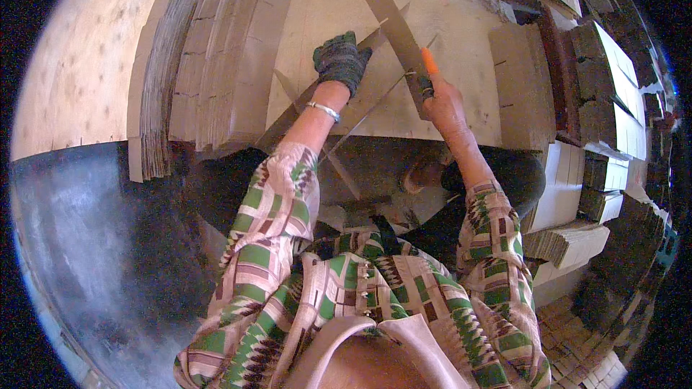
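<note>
- Left hand [340, 61], in a dark knitted glove, is closed around a thin cardboard strip [288, 113].
- Bare right hand [445, 106], one digit orange-covered, grips a flat, brown cardboard piece [391, 20], crossing that strip above smooth, pale plywood [465, 75].
- Ribbed cardboard stacks [229, 65] flank both.

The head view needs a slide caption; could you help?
Gloved left hand and right hand holding cardboard strips over pale wooden board.

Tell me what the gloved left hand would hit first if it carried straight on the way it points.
Probably the upper part of the cardboard strip held in the right hand; depth is unclear, so the left hand might pass beneath it.
</note>
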Demonstrator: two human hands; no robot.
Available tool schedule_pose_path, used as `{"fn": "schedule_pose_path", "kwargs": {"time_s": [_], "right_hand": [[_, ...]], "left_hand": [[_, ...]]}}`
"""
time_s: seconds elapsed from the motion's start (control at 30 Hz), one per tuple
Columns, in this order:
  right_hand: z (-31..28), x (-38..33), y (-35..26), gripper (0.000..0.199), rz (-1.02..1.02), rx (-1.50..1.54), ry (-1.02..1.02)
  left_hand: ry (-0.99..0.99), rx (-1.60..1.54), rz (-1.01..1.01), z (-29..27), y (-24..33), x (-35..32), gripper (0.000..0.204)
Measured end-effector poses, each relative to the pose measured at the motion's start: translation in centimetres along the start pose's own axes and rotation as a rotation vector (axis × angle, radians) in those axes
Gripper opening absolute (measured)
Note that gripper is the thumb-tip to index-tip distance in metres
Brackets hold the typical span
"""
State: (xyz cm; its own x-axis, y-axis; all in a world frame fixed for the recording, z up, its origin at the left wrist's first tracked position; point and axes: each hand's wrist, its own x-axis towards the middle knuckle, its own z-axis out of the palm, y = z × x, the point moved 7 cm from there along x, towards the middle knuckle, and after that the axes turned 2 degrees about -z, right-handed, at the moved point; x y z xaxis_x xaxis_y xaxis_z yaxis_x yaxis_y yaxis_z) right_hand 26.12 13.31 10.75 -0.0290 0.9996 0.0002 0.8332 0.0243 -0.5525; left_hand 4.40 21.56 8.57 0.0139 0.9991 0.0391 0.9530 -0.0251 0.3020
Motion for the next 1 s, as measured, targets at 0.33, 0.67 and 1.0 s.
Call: {"fn": "schedule_pose_path", "kwargs": {"time_s": [0.33,0.67,1.0], "right_hand": [[1.7,2.5,-1.9,0.083,0.039,-0.266,-0.251],[3.0,1.2,-1.3,0.085,-0.024,-0.386,-0.287],[-7.2,0.1,3.6,0.085,-0.033,-0.504,0.167]], "left_hand": [[-0.262,0.008,-0.123,4.3,-2.5,1.3,0.032],[-0.236,-0.004,-0.121,3.7,-1.8,1.1,0.033],[0.066,-0.133,0.099,0.4,-2.7,-2.5,0.061]]}}
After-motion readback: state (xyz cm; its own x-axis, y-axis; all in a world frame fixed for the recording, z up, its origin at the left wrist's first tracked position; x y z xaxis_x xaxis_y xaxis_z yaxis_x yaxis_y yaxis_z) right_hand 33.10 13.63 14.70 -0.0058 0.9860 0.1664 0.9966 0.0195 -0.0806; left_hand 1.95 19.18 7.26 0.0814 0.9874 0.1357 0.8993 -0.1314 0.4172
